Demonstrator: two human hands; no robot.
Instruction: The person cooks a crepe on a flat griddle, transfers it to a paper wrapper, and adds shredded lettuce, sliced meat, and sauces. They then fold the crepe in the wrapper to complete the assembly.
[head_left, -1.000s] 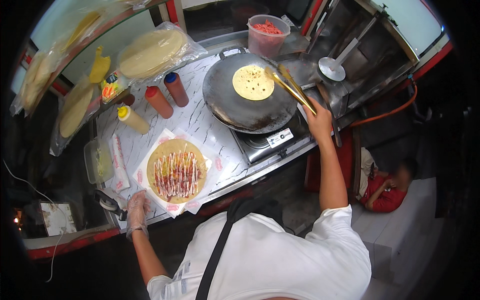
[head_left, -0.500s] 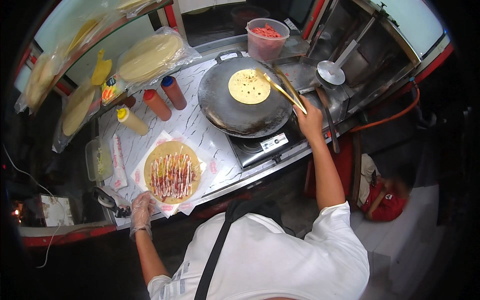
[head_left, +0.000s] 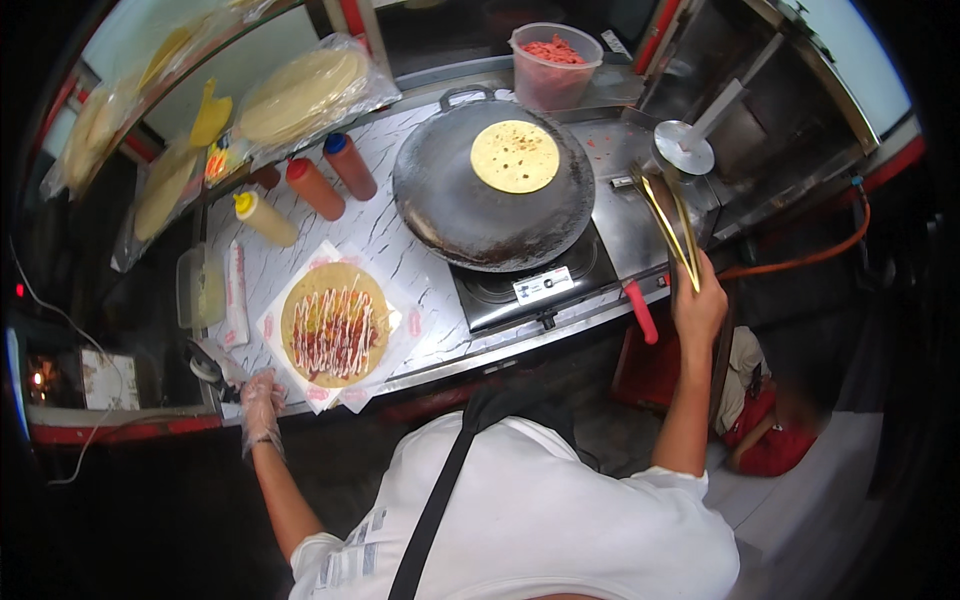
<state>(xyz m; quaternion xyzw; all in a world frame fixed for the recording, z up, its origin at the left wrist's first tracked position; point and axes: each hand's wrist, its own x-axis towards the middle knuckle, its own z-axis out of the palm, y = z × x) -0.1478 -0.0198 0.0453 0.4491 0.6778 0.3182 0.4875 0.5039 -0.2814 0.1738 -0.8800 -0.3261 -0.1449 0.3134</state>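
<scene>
Tongs [head_left: 691, 250] have been swung clear of the pan [head_left: 450, 220] since half a second ago, and the yellow flatbread [head_left: 515, 157] has been left alone on the dark metal! Gripped well back from the tips, they are held up by the right hand [head_left: 702, 305], their two arms apart above the steel ledge [head_left: 628, 220]; bare fingers are presumably kept off the heat by that length. Over to the left now: the left hand [head_left: 262, 402], wrapped in a clear glove, is poised near the counter edge, just beside a black gadget [head_left: 205, 370]. Its fingers are slightly bent, and whether anything is gripped cannot be told. Food is probably meant to be touched cleanly with that glove.

Sheets of paper [head_left: 398, 325] are spread under the topped flatbread [head_left: 335, 325], likely so the counter is kept clean, while the sauce bottles [head_left: 316, 190] are stood behind it, seemingly for an easy reach.

And the looks? On the upper part of the pan, the yellow flatbread is seen round and flat, sprinkled with brown specks. Down on the paper, the other is striped richly with white sauce over a red and yellowish filling, a tan rim left bare all round.
</scene>
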